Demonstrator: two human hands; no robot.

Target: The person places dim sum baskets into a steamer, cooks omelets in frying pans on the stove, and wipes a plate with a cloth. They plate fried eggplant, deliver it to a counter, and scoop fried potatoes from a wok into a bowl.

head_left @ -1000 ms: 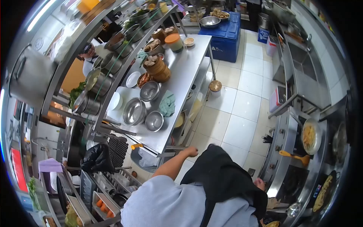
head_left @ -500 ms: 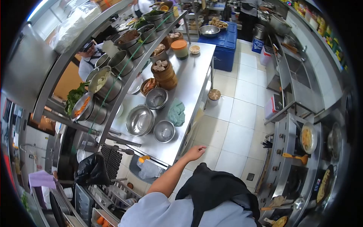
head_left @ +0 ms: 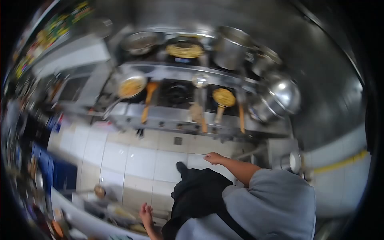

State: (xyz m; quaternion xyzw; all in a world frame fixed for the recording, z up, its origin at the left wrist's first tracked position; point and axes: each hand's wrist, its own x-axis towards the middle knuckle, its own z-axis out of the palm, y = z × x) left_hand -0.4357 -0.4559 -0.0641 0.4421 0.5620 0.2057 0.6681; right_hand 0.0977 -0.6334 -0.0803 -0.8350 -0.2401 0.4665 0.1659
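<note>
Blurred by motion, my left hand [head_left: 147, 214] hangs at the lower left beside the metal work table, fingers loosely apart with nothing visible in them. My right hand [head_left: 215, 158] is in front of my body over the floor tiles, its fingers curled in and no object showing. Both hands are away from the stove [head_left: 168, 124]. On the stove are a light pan of orange-yellow food [head_left: 132, 87], a small pan of yellow food [head_left: 224, 97], a wooden spatula [head_left: 150, 94] and a metal ladle [head_left: 200, 80].
Along the back of the stove stand a dark pan of yellowish food [head_left: 185, 51] and a tall pot [head_left: 232, 48]. Shiny metal bowls [head_left: 282, 96] are at its right end. White floor tiles [head_left: 140, 160] run between stove and table. A blue cooler [head_left: 60, 170] stands at left.
My view has swung to the right, from the metal table to the stove. My right hand has come into view; my left hand now shows at the lower left.
</note>
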